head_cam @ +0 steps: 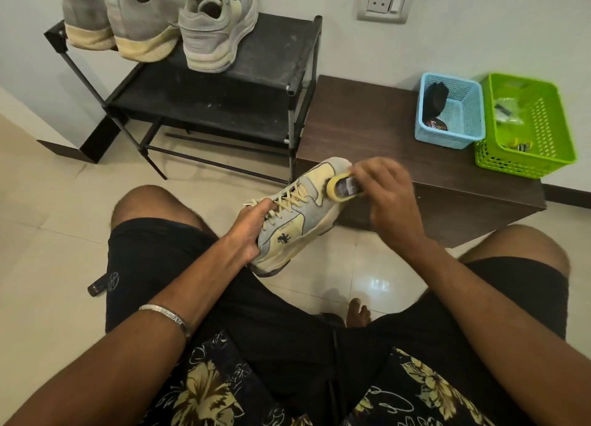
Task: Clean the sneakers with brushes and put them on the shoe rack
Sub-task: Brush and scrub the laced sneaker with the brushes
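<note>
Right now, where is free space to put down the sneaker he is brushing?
The top shelf of the shoe rack is bare to the right of the grey-yellow sneaker; its left part is crowded by three shoes. The brown bench is bare left of the blue basket. The left hand holds the sneaker, the right hand the brush.

Yellow-grey sneaker (297, 214) held tilted, toe up; yellow brush (343, 187) against toe. Matching sneaker (217, 29) upright on black shoe rack (271, 48).

Head camera looks steeply down, close over the lap; edges probably wide-angle bent.
</note>
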